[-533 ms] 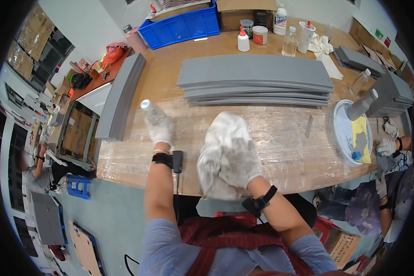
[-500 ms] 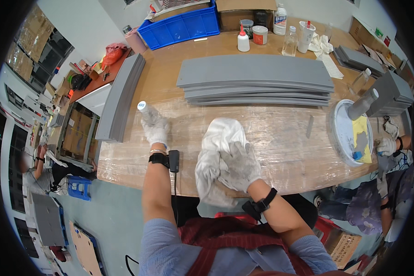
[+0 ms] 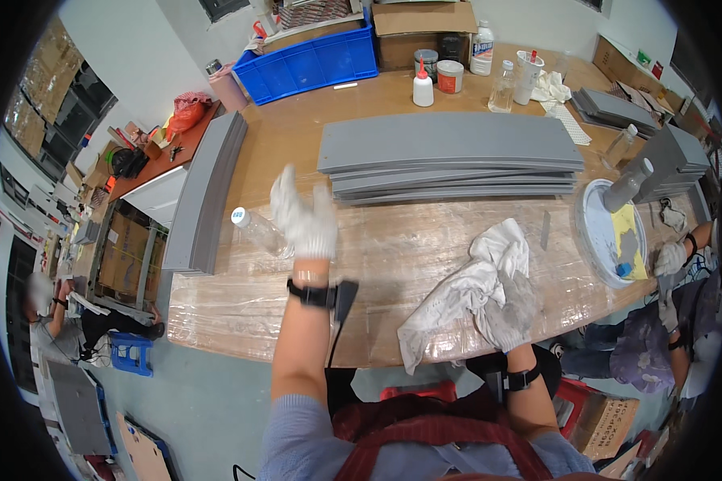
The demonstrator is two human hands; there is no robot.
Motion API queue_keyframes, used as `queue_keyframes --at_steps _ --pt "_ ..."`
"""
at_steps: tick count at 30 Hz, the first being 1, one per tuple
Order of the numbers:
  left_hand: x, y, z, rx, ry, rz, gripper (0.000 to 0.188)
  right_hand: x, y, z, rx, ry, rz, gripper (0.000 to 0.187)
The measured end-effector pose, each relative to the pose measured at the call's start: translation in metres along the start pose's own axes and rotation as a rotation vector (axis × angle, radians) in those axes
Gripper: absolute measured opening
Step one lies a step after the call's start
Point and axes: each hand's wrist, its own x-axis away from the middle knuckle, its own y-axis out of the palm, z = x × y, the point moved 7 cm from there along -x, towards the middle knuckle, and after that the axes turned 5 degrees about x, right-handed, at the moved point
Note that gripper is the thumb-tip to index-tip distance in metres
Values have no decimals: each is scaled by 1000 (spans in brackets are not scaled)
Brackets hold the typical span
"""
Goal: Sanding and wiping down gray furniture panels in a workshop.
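Left hand empty, right hand grasping cloth near the front edge of the bench, you're seemingly arranging it; next, grip firmly.

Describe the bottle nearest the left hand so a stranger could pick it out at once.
Find the brown table, then the stack of grey boards at its left edge. Just right of that stack, beside the gloved left hand, is a clear bottle. Its white cap has blue marks; other clear bottles are at the table's back or right.
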Motion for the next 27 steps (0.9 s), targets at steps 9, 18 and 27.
queue_keyframes --at_steps 9,18,27 --pt "-11 61 -26 -199 -306 -357 50 -8 -15 -9 -79 43 -4 53" --pt "39 82 -28 1020 -1255 -245 16 -7 -7 -6 -99 98 -35 53" --pt "83 56 22 1516 -1287 -430 7 -7 -10 -7 -66 49 -12 52"
